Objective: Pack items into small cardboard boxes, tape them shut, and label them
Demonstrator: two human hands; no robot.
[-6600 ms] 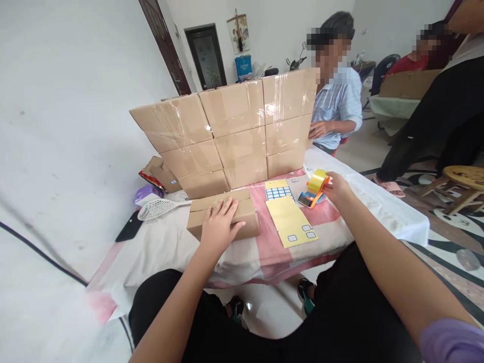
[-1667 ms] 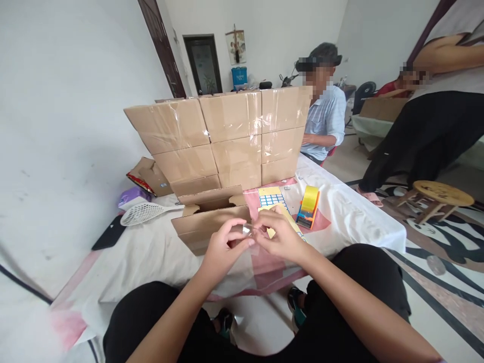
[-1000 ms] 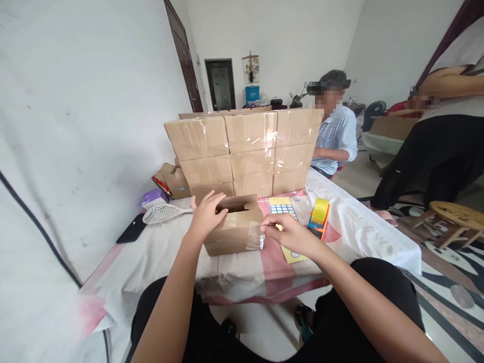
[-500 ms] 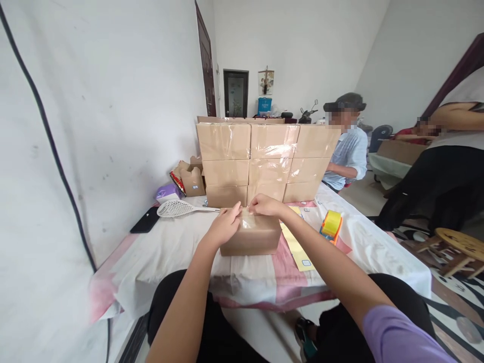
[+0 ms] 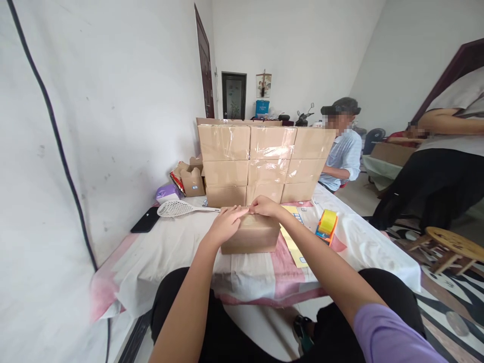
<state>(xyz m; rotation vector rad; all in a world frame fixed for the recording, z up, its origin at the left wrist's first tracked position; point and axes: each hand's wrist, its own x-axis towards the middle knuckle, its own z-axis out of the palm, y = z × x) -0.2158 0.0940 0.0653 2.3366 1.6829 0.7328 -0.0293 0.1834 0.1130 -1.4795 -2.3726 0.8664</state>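
Together, the left hand [image 5: 226,225] and right hand [image 5: 264,205] lie flat, fingers unclenched, on the cardboard box [image 5: 249,236] near the worktop's [image 5: 170,247] front edge, apparently pressing its top closed.

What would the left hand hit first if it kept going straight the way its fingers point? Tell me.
The left hand points away from the person over the top of the cardboard box. Straight on, it would likely meet the bottom row of the stacked taped boxes just behind, though depth is hard to judge.
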